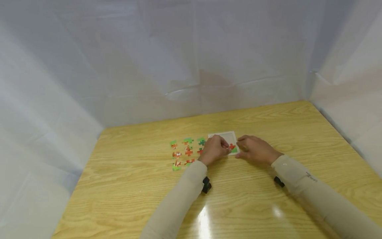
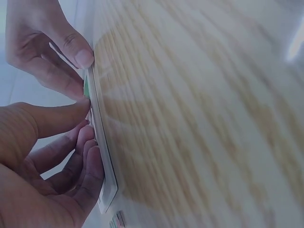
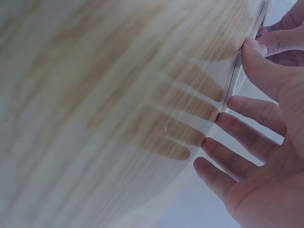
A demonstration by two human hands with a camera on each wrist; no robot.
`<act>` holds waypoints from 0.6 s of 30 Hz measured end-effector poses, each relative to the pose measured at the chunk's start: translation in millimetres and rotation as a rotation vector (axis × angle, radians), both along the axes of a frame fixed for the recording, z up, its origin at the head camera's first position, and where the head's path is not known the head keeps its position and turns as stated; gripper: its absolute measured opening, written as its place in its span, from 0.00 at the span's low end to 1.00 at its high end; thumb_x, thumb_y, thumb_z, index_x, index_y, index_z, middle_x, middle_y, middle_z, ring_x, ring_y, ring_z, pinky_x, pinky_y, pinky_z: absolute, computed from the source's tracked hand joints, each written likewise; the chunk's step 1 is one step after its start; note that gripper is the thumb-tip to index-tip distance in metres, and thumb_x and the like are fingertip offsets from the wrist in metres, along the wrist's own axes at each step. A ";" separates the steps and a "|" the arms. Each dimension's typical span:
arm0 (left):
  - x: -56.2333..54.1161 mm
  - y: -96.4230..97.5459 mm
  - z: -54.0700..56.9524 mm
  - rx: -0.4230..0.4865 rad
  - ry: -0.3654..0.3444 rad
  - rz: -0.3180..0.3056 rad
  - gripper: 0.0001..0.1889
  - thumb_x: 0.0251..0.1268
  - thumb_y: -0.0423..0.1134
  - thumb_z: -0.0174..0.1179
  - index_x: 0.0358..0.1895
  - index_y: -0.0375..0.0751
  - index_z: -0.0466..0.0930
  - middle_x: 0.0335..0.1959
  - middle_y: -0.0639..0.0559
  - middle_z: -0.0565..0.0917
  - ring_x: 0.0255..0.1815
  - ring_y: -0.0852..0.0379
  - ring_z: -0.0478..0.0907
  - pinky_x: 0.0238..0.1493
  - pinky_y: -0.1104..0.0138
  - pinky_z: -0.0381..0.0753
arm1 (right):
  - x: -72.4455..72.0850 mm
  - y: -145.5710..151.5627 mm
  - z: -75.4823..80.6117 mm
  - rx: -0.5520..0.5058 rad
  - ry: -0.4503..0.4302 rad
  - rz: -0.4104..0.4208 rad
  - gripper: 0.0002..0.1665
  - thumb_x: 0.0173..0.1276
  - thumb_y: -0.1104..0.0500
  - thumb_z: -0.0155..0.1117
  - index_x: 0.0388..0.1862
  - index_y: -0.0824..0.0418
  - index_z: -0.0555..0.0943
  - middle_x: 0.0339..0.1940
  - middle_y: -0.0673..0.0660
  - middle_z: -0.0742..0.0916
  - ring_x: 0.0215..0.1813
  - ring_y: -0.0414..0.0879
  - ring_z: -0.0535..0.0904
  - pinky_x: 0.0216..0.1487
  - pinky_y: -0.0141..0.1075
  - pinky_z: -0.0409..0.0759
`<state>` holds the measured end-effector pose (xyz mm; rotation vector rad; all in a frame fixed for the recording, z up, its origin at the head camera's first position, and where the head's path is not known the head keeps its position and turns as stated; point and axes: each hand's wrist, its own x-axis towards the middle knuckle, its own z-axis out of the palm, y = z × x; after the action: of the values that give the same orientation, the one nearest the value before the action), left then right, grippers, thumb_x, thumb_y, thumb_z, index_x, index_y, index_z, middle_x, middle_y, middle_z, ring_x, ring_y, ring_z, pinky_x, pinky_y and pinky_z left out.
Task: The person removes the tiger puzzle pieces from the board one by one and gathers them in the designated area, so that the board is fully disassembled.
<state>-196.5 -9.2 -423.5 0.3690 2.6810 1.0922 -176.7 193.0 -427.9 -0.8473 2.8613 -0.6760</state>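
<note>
A square white puzzle tray (image 1: pixel 222 133) lies on the table, with a red and green puzzle piece (image 1: pixel 234 150) at its near right corner. My left hand (image 1: pixel 214 149) reaches over the tray from the left, thumb and fingertips curled at that piece; its fingers hide part of the tray. In the left wrist view, a green bit of the piece (image 2: pixel 86 88) shows by the thumb tip. At the tray's right side is my right hand (image 1: pixel 256 150), thumb at the near corner. Its other fingers (image 3: pixel 249 133) spread out along the edge in the right wrist view.
Several loose puzzle pieces (image 1: pixel 188 151), orange, red and green, lie in rows left of the tray, some partly behind the left hand. The wooden table (image 1: pixel 119 186) meets pale sheeting (image 1: pixel 155 66) at the back and sides.
</note>
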 end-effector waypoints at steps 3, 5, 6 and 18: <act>0.4 0.2 -0.3 0.010 -0.022 0.012 0.07 0.61 0.38 0.73 0.39 0.39 0.89 0.31 0.55 0.85 0.32 0.61 0.79 0.34 0.69 0.77 | 0.3 -0.5 0.4 0.005 -0.001 0.002 0.22 0.70 0.51 0.71 0.52 0.67 0.85 0.63 0.70 0.81 0.62 0.64 0.79 0.56 0.56 0.79; 0.6 0.4 -0.6 0.019 -0.034 0.018 0.07 0.62 0.38 0.73 0.38 0.40 0.89 0.32 0.55 0.85 0.32 0.60 0.79 0.34 0.68 0.78 | 0.2 -0.4 0.3 0.005 0.001 0.005 0.20 0.69 0.51 0.71 0.50 0.66 0.85 0.63 0.69 0.81 0.61 0.63 0.79 0.55 0.55 0.80; 0.5 0.3 -0.8 0.027 -0.039 0.022 0.06 0.62 0.38 0.73 0.38 0.40 0.88 0.32 0.55 0.86 0.32 0.60 0.79 0.34 0.68 0.78 | 0.2 -0.3 0.0 0.005 0.003 0.006 0.19 0.69 0.51 0.71 0.49 0.65 0.85 0.62 0.69 0.81 0.61 0.63 0.79 0.55 0.55 0.80; 0.4 -5.7 -2.5 0.166 -0.041 0.051 0.04 0.65 0.37 0.69 0.36 0.39 0.87 0.31 0.53 0.86 0.30 0.59 0.81 0.31 0.68 0.79 | -1.8 1.2 -0.6 0.023 -0.006 -0.004 0.25 0.70 0.50 0.71 0.55 0.68 0.84 0.63 0.69 0.81 0.60 0.63 0.80 0.55 0.56 0.80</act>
<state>-196.2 -14.9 -425.9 0.3049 2.5848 1.3277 -178.5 194.2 -428.5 -0.8360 2.8605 -0.6435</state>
